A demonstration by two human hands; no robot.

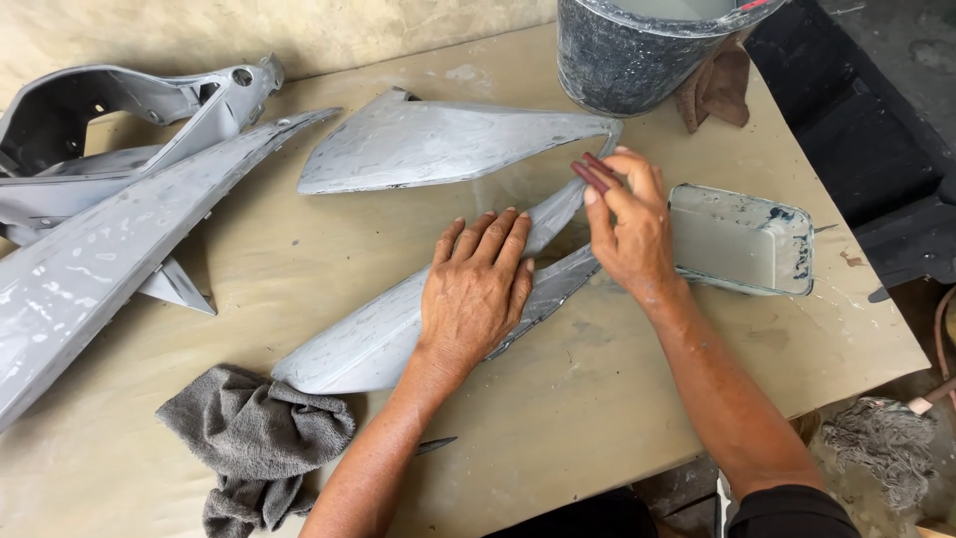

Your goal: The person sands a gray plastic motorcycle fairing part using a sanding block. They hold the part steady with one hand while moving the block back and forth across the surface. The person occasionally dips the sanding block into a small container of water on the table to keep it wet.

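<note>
Mid-table, grey panel (398, 329) pinned flat under left hand (476, 289), fingers spread. Right hand (629, 227) pinching folded sandpaper (596, 175) against its narrow tip. Likely risk: uneven rubbing there cutting through primer; tray (742, 239) near elbow, spillable.

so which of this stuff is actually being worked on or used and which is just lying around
In use:
- grey panel, pressed flat by the left hand
- folded reddish sheet in the right hand

Lying about:
- grey rag
- tray of cloudy liquid
- bucket
- other grey panels
</note>
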